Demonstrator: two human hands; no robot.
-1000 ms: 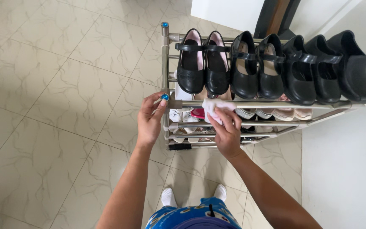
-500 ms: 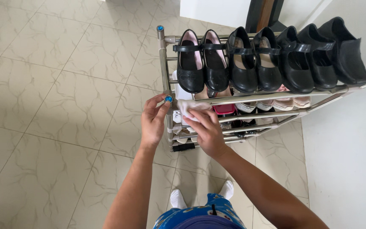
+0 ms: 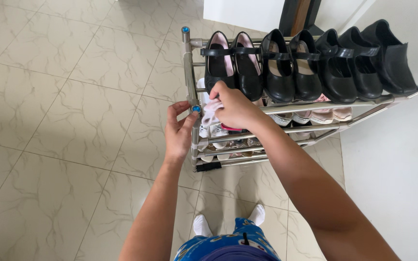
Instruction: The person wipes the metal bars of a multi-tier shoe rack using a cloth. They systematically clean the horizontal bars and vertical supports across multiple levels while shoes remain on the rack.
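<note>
A: How many shoes sit on the top shelf?

B: 7 black shoes (image 3: 296,65) stand in a row, toes toward the person. The first 6 have a strap across the top. The last 1, at the far right end, has none.

A: What holds them?

B: A shiny metal shoe rack (image 3: 325,105) on a pale tiled floor (image 3: 73,121). I can count 3 blue caps (image 3: 196,108) on its corner posts. 1 is at the near left, 1 at the far left and 1 at the right end.

A: Is anything on the lower shelves?

B: Yes. More shoes (image 3: 315,117) lie under the top shelf, white, pink and beige ones. They hide behind the bars, so I cannot count them.

A: How many hands do you see?

B: 2, both from the same person. The left hand (image 3: 180,133) is at the near left post. Its fingers curl around the post, with the thumb right by the blue cap.

A: And the other one?

B: The right hand (image 3: 235,106) is over the left end of the front top bar. Its fingers are closed tight around 1 small cloth (image 3: 211,110), white and a bit pink. The cloth presses on the bar, just beside the blue cap and under the toe of the first shoe.

A: Anything else?

B: 2 feet in white socks (image 3: 201,224) stand on the floor near the rack. Blue patterned clothing (image 3: 228,244) shows at the bottom. A white wall (image 3: 397,159) is on the right.
</note>
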